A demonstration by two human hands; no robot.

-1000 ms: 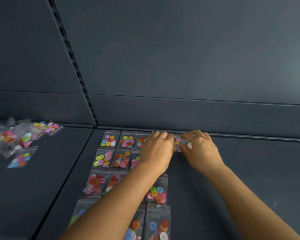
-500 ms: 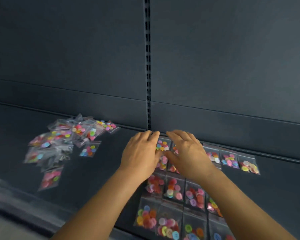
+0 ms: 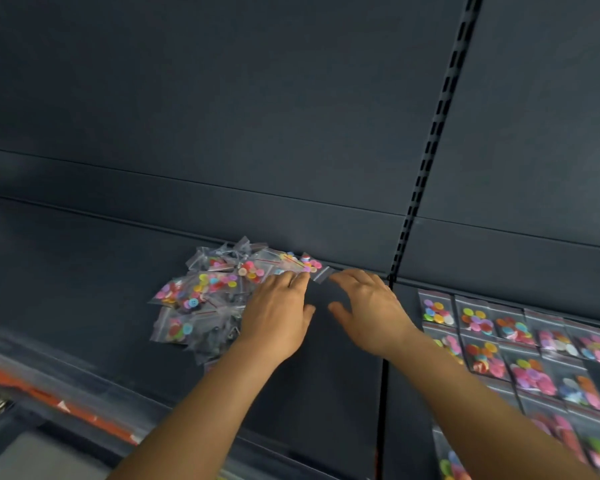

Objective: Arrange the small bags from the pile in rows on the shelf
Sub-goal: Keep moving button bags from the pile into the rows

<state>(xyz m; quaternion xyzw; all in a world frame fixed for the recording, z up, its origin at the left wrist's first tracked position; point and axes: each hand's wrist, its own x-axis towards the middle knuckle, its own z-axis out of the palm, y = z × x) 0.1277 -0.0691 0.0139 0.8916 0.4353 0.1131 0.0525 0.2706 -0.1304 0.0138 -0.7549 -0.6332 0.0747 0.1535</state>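
Note:
A loose pile of small clear bags [image 3: 208, 292] filled with coloured buttons lies on the dark shelf [image 3: 326, 375], against the back wall. My left hand [image 3: 278, 313] reaches over the pile's right edge, fingers extended, fingertips on a bag near the top. My right hand [image 3: 368, 306] hovers just right of the pile, fingers relaxed and spread, holding nothing. To the right, past the shelf seam, several bags lie in neat rows [image 3: 520, 344] that run to the frame's edge.
A slotted upright [image 3: 430, 161] divides the dark back panel above the shelf seam. An orange strip [image 3: 49, 400] runs along the lower front edge at left. Bare shelf surface lies between the pile and the rows.
My view and both hands have swung left, from the arranged rows to the pile. Both hands have let go of the bag they were placing and now reach the pile's right side.

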